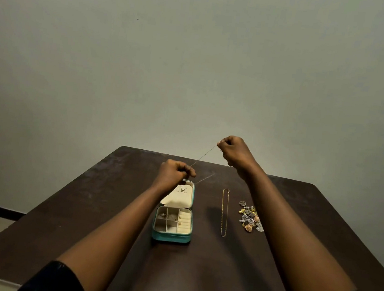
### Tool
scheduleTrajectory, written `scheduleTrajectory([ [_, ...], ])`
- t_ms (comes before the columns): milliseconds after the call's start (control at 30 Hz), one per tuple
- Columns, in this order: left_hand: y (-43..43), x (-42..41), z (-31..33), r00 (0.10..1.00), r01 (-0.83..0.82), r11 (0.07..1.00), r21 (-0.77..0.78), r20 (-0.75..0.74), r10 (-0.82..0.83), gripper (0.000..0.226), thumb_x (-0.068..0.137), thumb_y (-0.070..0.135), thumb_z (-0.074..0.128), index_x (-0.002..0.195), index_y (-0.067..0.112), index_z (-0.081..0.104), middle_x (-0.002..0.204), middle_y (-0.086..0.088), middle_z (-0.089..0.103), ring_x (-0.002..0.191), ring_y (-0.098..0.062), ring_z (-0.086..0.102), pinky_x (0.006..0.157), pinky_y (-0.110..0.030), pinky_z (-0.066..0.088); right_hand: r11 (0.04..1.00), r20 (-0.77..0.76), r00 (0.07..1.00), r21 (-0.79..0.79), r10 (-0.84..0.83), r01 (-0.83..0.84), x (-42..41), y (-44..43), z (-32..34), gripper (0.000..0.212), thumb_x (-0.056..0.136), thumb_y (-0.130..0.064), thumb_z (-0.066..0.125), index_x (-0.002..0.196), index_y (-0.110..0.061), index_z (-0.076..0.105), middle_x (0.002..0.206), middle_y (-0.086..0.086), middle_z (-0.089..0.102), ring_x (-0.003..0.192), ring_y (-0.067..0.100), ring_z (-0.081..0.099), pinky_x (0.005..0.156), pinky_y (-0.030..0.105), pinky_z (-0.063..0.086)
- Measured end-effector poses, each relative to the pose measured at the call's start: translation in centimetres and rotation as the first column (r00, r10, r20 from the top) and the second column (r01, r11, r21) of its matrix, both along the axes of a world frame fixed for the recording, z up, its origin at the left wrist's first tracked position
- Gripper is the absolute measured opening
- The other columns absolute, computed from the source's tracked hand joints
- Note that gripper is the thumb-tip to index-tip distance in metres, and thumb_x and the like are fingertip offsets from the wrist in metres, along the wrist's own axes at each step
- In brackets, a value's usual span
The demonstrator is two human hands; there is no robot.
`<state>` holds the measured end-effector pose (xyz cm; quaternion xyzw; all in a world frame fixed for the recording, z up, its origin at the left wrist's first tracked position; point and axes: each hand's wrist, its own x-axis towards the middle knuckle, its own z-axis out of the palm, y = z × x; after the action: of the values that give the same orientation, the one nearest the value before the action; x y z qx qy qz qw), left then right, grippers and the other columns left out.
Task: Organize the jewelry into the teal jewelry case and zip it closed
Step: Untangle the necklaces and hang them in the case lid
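Step in hand: a thin silver chain (202, 157) was held up for stowing, judged to be the necklace stage of the packing.
Left hand (174, 173): the fingers were curled and pinched on the chain's lower end.
Right hand (234, 151): held higher and to the right of the left hand, it was closed in a pinch on the chain's upper end.
Chain: it was drawn taut between the two hands; a small pendant appeared to hang just beneath the left hand.
Teal jewelry case (171, 237): it lay open and unzipped directly below the left hand, with its cream lid (180, 200) nearest that hand.
Left to pack: a gold chain (224, 212) and a pile of earrings (251, 218) lay on the table (83, 204), below the right hand.
Next move: the chain would probably need lowering to the lid with the tension kept, so that tangling is avoided.
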<state>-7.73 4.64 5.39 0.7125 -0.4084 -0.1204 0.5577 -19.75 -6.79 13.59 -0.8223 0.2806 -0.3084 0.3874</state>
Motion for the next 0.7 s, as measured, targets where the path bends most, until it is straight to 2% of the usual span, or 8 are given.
scheduleTrajectory([
  [67,-0.6,0.1,-1.0,1.000,-0.027,0.998,0.061,-0.006,0.027,0.024,0.086,-0.008,0.053,0.089,0.004,0.073,0.089,-0.004,0.068,0.073,-0.009,0.061,0.061,-0.015,0.053,0.998,0.023,0.999,0.066,0.022,-0.024,-0.2,0.0,0.5,0.018,0.096,-0.013,0.042,0.080,-0.007,0.048,0.064,0.004,0.041,0.052,0.012,0.035,0.049,0.026,0.026],
  [167,-1.1,-0.1,-2.5,0.999,0.011,0.990,0.143,-0.051,-0.003,0.017,0.085,-0.001,0.061,0.099,0.002,0.072,0.096,-0.010,0.071,0.075,-0.012,0.063,0.068,-0.019,0.054,0.988,0.100,0.995,0.151,0.026,-0.041,-0.4,-0.1,1.2,0.015,0.098,-0.014,0.041,0.092,-0.005,0.051,0.076,0.003,0.050,0.065,0.013,0.050,0.053,0.025,0.034],
  [233,-1.1,-0.6,-3.2,0.996,0.041,0.988,0.152,-0.089,-0.028,0.018,0.083,0.001,0.065,0.101,0.001,0.071,0.097,-0.012,0.070,0.080,-0.014,0.064,0.072,-0.019,0.055,0.983,0.149,0.989,0.180,0.004,-0.031,-0.3,-0.5,1.3,0.016,0.097,-0.014,0.043,0.085,-0.008,0.052,0.076,0.002,0.052,0.066,0.013,0.052,0.057,0.026,0.039],
  [333,-1.4,-1.3,-3.9,0.990,0.074,0.988,0.133,-0.132,-0.056,0.019,0.082,0.001,0.067,0.101,-0.002,0.070,0.092,-0.012,0.068,0.077,-0.014,0.062,0.069,-0.017,0.053,0.977,0.195,0.980,0.211,-0.037,-0.005,-0.1,-1.2,1.2,0.023,0.096,-0.011,0.045,0.073,-0.012,0.050,0.072,0.003,0.051,0.062,0.013,0.050,0.056,0.026,0.042],
  [433,-1.9,-1.7,-4.7,0.991,0.067,0.984,0.167,-0.122,-0.047,0.019,0.082,0.006,0.069,0.099,0.000,0.072,0.089,-0.016,0.070,0.079,-0.019,0.063,0.078,-0.032,0.055,0.960,0.243,0.964,0.278,-0.105,0.035,0.0,-2.2,0.9,0.025,0.094,-0.007,0.045,0.069,-0.010,0.049,0.068,0.004,0.048,0.057,0.014,0.045,0.055,0.026,0.043],
  [467,-2.0,-1.9,-5.0,0.993,0.046,0.984,0.174,-0.112,-0.027,0.019,0.082,0.007,0.069,0.099,0.001,0.072,0.090,-0.017,0.071,0.079,-0.019,0.063,0.079,-0.032,0.055,0.948,0.262,0.957,0.316,-0.126,0.039,0.1,-2.7,0.7,0.025,0.093,-0.005,0.046,0.069,-0.010,0.049,0.067,0.005,0.047,0.056,0.014,0.045,0.054,0.026,0.044],
  [600,-2.5,-2.5,-5.9,0.994,-0.019,0.981,0.195,-0.099,0.039,0.018,0.084,0.011,0.069,0.100,0.005,0.073,0.090,-0.015,0.073,0.066,-0.008,0.060,0.062,-0.013,0.050,0.863,0.298,0.925,0.502,-0.234,0.056,0.0,-5.1,0.0,0.019,0.087,0.006,0.051,0.069,-0.003,0.053,0.064,0.010,0.048,0.052,0.018,0.047,0.049,0.024,0.047],
  [700,-3.0,-3.0,-6.3,0.997,-0.012,0.973,0.231,-0.068,0.029,0.020,0.081,0.019,0.072,0.097,0.007,0.074,0.079,-0.009,0.069,0.058,-0.003,0.054,0.055,-0.010,0.043,0.796,0.301,0.916,0.604,-0.265,0.032,-0.1,-6.8,-0.7,0.018,0.084,0.007,0.054,0.068,-0.001,0.055,0.062,0.010,0.050,0.051,0.017,0.048,0.047,0.023,0.046],
])
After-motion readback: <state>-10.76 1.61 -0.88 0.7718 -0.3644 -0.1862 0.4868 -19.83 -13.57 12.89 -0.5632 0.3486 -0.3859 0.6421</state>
